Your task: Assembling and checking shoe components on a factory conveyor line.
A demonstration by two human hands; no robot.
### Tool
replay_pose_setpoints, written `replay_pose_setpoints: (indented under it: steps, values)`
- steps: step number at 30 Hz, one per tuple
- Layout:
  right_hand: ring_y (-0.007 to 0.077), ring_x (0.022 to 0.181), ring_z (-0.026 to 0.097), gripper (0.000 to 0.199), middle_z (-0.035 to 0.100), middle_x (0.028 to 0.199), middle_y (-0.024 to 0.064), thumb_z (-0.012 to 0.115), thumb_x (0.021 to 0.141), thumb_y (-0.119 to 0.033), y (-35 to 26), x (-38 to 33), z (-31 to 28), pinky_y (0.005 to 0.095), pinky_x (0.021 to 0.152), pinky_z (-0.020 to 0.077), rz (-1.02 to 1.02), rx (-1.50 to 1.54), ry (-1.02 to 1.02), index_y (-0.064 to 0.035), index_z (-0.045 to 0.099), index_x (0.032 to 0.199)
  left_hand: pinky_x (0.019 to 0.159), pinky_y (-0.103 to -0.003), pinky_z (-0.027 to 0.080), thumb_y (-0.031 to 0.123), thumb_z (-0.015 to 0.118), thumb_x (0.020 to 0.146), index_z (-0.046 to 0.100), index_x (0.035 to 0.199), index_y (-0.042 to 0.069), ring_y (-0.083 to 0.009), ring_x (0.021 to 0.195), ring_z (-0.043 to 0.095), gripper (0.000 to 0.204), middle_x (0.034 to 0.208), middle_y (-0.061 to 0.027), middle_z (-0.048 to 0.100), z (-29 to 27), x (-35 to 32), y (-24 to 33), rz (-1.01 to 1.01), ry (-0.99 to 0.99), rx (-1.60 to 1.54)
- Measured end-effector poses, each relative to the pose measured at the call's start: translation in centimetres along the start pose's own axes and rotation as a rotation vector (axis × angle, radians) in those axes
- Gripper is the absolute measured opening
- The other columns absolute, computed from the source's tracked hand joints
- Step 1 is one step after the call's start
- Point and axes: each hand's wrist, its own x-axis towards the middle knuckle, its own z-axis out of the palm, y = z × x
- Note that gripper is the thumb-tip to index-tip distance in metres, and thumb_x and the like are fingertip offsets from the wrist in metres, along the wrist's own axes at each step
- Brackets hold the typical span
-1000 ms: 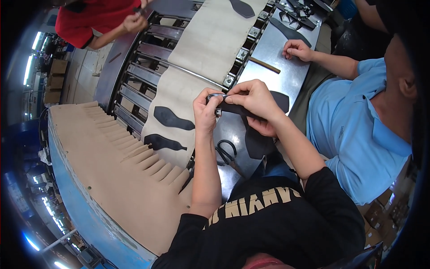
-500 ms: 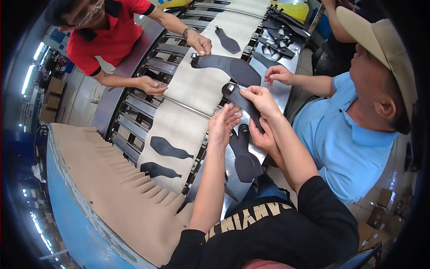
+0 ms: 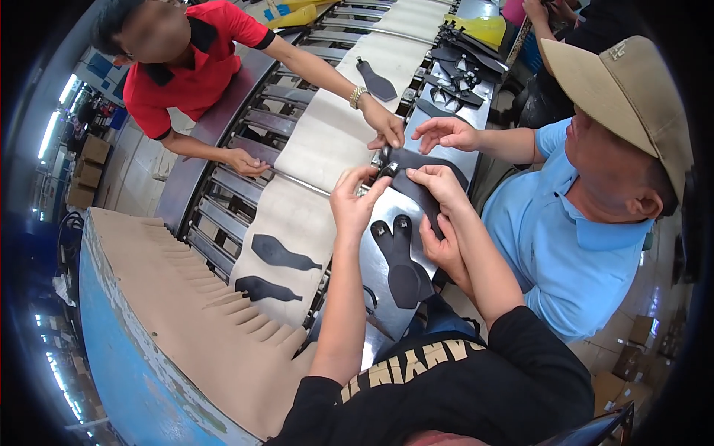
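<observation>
While both hands [image 3: 398, 189] pinch a dark insole [image 3: 416, 182] (metal clip attached), co-workers reach in.

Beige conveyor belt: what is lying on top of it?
On the beige conveyor belt lie three dark sole-shaped cutouts: two near the wearer and one farther along. A red-sleeved co-worker's hand covers part of the belt's edge.

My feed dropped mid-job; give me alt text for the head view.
The left hand and right hand together pinch a dark sole-shaped piece at the edge of a beige conveyor belt. Two co-workers' hands reach in nearby, and more dark pieces ride the belt.
</observation>
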Motion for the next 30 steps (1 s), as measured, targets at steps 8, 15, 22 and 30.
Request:
replay_pose_setpoints:
  steps: [8,15,22,30]
  values:
    - [0.0097,0.057,0.053,0.024,0.063,0.068,0.0027,0.068,0.084,-0.025,6.6,-1.6,2.8,0.0272,0.053,0.0425,0.134,-0.173,-0.123,-0.0022,0.068,0.077,0.069,-0.02,0.048,0.006,0.077,0.075,0.064,0.119,0.005,-0.0095,0.086,0.061,0.046,0.098,-0.006,0.067,0.0,-6.2,-4.1,-0.122,-0.115,-0.057]
    - [0.0183,0.056,0.063,0.051,0.066,0.081,0.0105,0.046,0.093,-0.02,8.1,0.1,0.7,0.0319,0.06,0.0506,0.079,-0.372,-0.031,-0.0058,0.04,0.141,0.052,-0.02,0.041,0.01,0.074,0.08,0.072,0.104,0.007,-0.0051,0.06,0.054,0.025,0.08,-0.0071,0.07,-1.1,-9.0,-7.3,-0.207,-0.032,-0.022]
    - [0.0281,0.074,0.068,0.087,0.068,0.075,0.0174,0.052,0.07,-0.007,7.9,3.8,0.3,0.035,0.074,0.051,0.065,-0.919,-0.092,-0.0092,0.019,0.15,0.061,-0.02,0.049,0.01,0.067,0.087,0.071,0.104,0.0,-0.0071,0.068,0.064,0.02,0.08,-0.0095,0.072,-0.1,-10.1,-8.6,-0.206,0.042,-0.055]
    - [0.0307,0.093,0.067,0.095,0.068,0.093,0.0205,0.053,0.064,-0.004,6.0,3.8,1.8,0.0388,0.085,0.0488,0.19,-1.009,-0.099,-0.0106,0.015,0.151,0.077,-0.023,0.05,0.009,0.059,0.093,0.067,0.109,-0.005,-0.0119,0.083,0.065,0.023,0.091,-0.0124,0.071,-0.1,-10.8,-8.3,-0.264,0.066,-0.085]
